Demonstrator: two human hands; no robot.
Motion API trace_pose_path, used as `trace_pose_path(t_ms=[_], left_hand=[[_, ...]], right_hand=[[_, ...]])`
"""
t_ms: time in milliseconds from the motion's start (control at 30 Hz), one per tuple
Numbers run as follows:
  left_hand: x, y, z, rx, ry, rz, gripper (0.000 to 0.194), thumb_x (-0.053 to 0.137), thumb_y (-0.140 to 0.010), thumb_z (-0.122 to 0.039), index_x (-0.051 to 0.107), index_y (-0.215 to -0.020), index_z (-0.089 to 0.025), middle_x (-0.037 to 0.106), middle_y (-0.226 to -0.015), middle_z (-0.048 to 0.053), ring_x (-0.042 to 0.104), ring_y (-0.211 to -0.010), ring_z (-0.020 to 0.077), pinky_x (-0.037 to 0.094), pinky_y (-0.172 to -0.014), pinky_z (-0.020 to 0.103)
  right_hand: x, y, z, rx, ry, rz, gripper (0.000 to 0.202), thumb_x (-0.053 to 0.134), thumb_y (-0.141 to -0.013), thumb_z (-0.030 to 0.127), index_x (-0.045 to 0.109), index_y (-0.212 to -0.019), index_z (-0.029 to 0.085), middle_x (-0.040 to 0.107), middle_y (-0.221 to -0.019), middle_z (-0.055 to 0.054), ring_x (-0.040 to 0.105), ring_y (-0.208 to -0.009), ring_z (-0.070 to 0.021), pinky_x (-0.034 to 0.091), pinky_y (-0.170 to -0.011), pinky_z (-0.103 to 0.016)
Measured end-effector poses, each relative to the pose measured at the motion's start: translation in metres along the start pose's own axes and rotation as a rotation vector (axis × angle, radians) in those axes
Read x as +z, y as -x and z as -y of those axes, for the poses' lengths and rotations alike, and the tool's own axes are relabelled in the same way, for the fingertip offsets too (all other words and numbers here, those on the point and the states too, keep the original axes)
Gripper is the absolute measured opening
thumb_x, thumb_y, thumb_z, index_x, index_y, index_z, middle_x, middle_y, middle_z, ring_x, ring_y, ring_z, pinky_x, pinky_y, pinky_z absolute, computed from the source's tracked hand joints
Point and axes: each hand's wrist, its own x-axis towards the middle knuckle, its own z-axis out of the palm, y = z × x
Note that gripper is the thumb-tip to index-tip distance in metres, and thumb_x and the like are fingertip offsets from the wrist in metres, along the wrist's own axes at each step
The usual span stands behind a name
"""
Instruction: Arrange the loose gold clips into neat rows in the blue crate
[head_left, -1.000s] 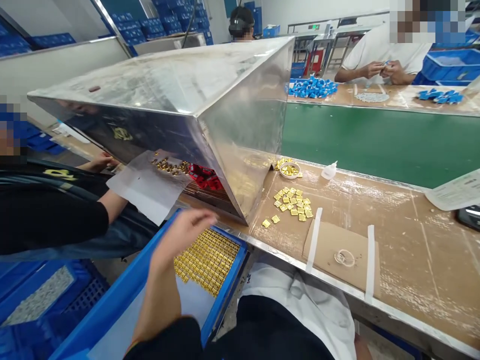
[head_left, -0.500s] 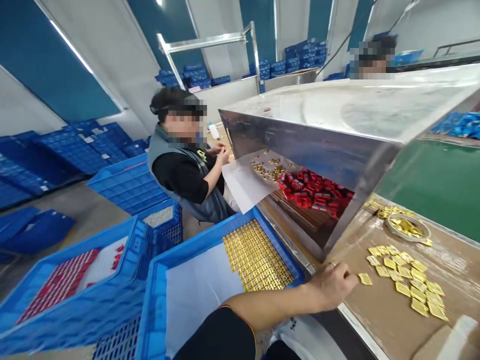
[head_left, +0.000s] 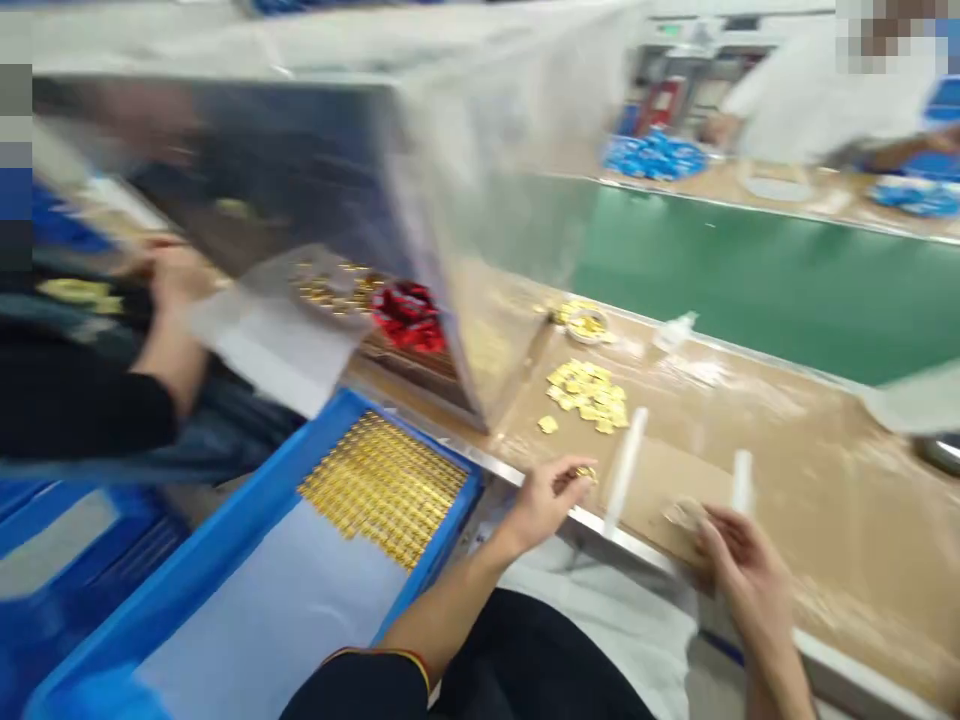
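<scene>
My left hand (head_left: 546,503) is over the table's front edge, thumb and fingers pinched on a small shiny gold piece (head_left: 585,472). To the right, my right hand (head_left: 742,555) is closed, its fingertips at a blurred, pale see-through thing (head_left: 682,512); whether they grip it is unclear. A loose pile of flat gold pieces (head_left: 589,392) lies beyond my left hand, and one single gold piece (head_left: 548,425) sits apart from it. Rows of gold pieces (head_left: 390,480) fill the far part of a blue crate (head_left: 210,580) at my left, on white paper.
A metal-sided cover (head_left: 420,200) stands over red pieces (head_left: 409,316) and gold bits. Two white strips, one a white bar (head_left: 626,470), lie across the brown tabletop (head_left: 847,500). A green belt (head_left: 765,280) runs behind. A co-worker's arm (head_left: 176,340) is at left.
The view has swung right and down. My left hand has come away from beside the crate and the single gold piece, and now shows a gold piece in its fingers. My right hand has come into view.
</scene>
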Motion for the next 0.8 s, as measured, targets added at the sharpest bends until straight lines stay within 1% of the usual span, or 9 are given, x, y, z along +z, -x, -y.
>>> trace_pose_path(t_ms=[33,67,167,233,300,400,500,700,800], left_hand=[[0.008,-0.003,0.004,-0.018,0.034,0.031,0.037,0.062,-0.085,-0.038,0.070,-0.111,-0.014,0.066,-0.080,0.002,0.057,-0.066,0.0106,0.046,-0.060,0.020],[0.016,-0.006,0.008,-0.033,0.058,0.063,0.039,0.063,-0.084,-0.040,0.070,-0.111,-0.013,0.065,-0.079,0.003,0.056,-0.065,0.0106,0.046,-0.058,0.020],[0.036,-0.011,0.016,-0.042,0.073,0.136,0.043,0.067,-0.080,-0.041,0.070,-0.112,-0.012,0.061,-0.074,0.001,0.054,-0.063,0.0102,0.045,-0.056,0.020],[0.045,-0.011,0.018,-0.012,0.053,0.150,0.042,0.069,-0.079,-0.038,0.070,-0.113,-0.013,0.059,-0.072,0.000,0.052,-0.061,0.0093,0.044,-0.055,0.019],[0.051,-0.012,0.019,0.039,0.015,0.152,0.038,0.068,-0.080,-0.034,0.071,-0.112,-0.013,0.060,-0.075,0.001,0.050,-0.061,0.0089,0.043,-0.056,0.019],[0.056,-0.016,0.019,0.119,-0.061,0.164,0.032,0.066,-0.082,-0.029,0.071,-0.111,-0.015,0.061,-0.080,0.002,0.052,-0.064,0.0094,0.044,-0.058,0.020],[0.058,-0.019,0.020,0.173,-0.142,0.174,0.029,0.065,-0.083,-0.027,0.072,-0.108,-0.016,0.061,-0.076,0.002,0.052,-0.064,0.0100,0.044,-0.059,0.020],[0.060,-0.021,0.020,0.137,-0.196,0.188,0.029,0.065,-0.083,-0.029,0.071,-0.107,-0.015,0.061,-0.076,0.001,0.054,-0.065,0.0100,0.047,-0.060,0.020],[0.061,-0.022,0.020,0.150,-0.203,0.197,0.029,0.066,-0.083,-0.029,0.072,-0.108,-0.016,0.064,-0.080,0.002,0.055,-0.066,0.0103,0.048,-0.060,0.020]], right_hand=[[-0.009,0.006,-0.001,0.044,-0.029,-0.022,0.047,0.075,-0.073,0.061,0.065,-0.094,0.021,0.067,-0.075,-0.003,0.065,-0.064,-0.0163,0.056,-0.058,-0.029],[-0.013,0.008,-0.001,0.077,-0.071,-0.039,0.048,0.075,-0.072,0.061,0.064,-0.097,0.022,0.066,-0.073,-0.001,0.064,-0.063,-0.0161,0.056,-0.058,-0.029],[-0.012,0.001,0.001,0.099,-0.151,-0.049,0.050,0.074,-0.073,0.061,0.062,-0.103,0.023,0.065,-0.071,0.000,0.062,-0.060,-0.0148,0.054,-0.059,-0.029],[-0.011,-0.006,0.002,0.103,-0.140,-0.019,0.046,0.072,-0.075,0.059,0.065,-0.101,0.022,0.066,-0.072,0.000,0.061,-0.059,-0.0146,0.053,-0.059,-0.029],[-0.012,-0.011,0.003,0.085,-0.097,0.009,0.039,0.070,-0.078,0.056,0.068,-0.095,0.021,0.067,-0.074,-0.002,0.061,-0.060,-0.0149,0.052,-0.059,-0.030],[-0.016,-0.014,0.003,-0.003,-0.015,0.009,0.030,0.067,-0.083,0.051,0.073,-0.086,0.022,0.069,-0.080,-0.004,0.062,-0.066,-0.0163,0.051,-0.061,-0.030],[-0.019,-0.014,0.002,-0.096,0.064,-0.007,0.024,0.064,-0.087,0.045,0.075,-0.084,0.023,0.068,-0.080,-0.004,0.061,-0.071,-0.0170,0.048,-0.060,-0.029],[-0.017,-0.013,0.007,-0.278,0.168,0.004,0.016,0.063,-0.090,0.034,0.077,-0.085,0.027,0.062,-0.079,-0.003,0.058,-0.070,-0.0158,0.048,-0.062,-0.029],[-0.016,-0.014,0.007,-0.295,0.150,0.012,0.016,0.063,-0.090,0.034,0.077,-0.085,0.027,0.064,-0.080,-0.003,0.059,-0.071,-0.0161,0.049,-0.064,-0.030]])
